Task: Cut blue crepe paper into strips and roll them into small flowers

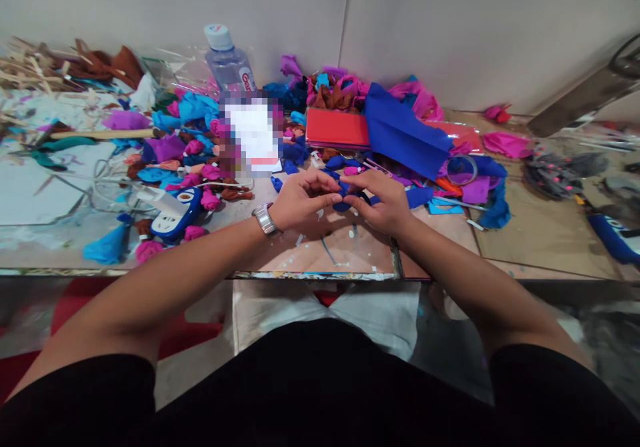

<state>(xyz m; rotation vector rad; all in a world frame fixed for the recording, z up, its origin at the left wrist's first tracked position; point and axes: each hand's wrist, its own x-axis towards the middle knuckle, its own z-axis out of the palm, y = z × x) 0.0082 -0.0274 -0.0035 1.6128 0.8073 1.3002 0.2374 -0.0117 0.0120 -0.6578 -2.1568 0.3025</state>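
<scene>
Hands: left hand (300, 204) & right hand (380, 204) pinching blue paper piece (345, 196) w/ fingers.

Matt blue crepe paper (343, 202); glossy tabletop (540, 234).

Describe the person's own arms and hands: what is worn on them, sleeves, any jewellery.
Both forearms are bare from the short black sleeves down. The left hand has a silver metal-band wristwatch on its wrist. The right hand wears nothing: no watch or glove, and no ring shows. No markings are visible on either arm.
</scene>
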